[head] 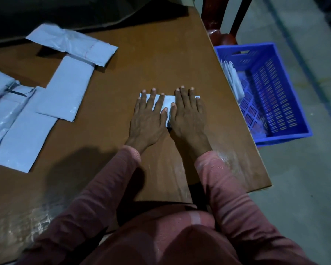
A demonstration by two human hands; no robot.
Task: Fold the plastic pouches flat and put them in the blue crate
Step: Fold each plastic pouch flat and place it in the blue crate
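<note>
The person is in the flattening step: both hands lie palm down, side by side, on 1 small folded pouch (pixel 168 101) in the middle of the table (pixel 161 54). The left hand (pixel 147 115) covers the pouch's left part and the right hand (pixel 187 113) its right part. Fingers of both are straight and spread, curled round nothing, simply pressing the plastic against the wood. Only a strip of the pouch shows between and beyond the fingers, so how many folds it has cannot be told. Several larger, unfolded pouches (pixel 23 134) lie overlapping on the left side of the table, well apart from the hands. The crate (pixel 287 138) stands on the floor just beside the table's right edge, with a few folded pouches (pixel 233 79) leaning against its left wall. Judging from this, the fold looks close to finished. The next move would call for 1 hand to pinch the pouch firmly enough that it does not spring open, carry it right over the table edge, and lower it beside those in the crate.
</note>
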